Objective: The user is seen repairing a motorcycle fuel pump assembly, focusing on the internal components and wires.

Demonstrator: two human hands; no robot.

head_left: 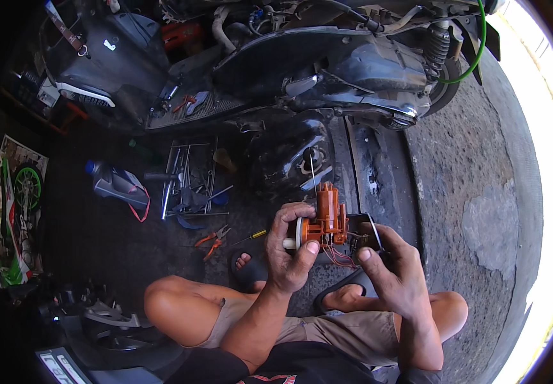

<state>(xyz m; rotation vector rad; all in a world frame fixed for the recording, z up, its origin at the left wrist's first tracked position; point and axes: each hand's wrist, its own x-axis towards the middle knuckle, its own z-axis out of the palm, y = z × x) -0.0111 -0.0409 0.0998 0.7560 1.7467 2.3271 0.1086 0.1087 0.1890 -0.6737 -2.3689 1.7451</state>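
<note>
In the head view my left hand (292,262) grips an orange plastic pump assembly (329,214) by its round end, which has a white rim and spout. My right hand (395,269) holds a small dark part (359,233) with a thin pale metal rod, at the pump's right. Several thin red and pale wires (339,257) hang between the two parts. Just beyond my hands lies a glossy black fuel tank (283,160) with a round opening; another thin rod rises from the pump across it.
A scooter (327,64) spans the back. On the left floor are a grey bottle (113,182), assorted metal tools (187,182), orange pliers (211,238), a yellow screwdriver (254,235) and a motorbike-printed board (17,211). A black wheel (116,336) is at lower left; rough pavement (449,160) lies right.
</note>
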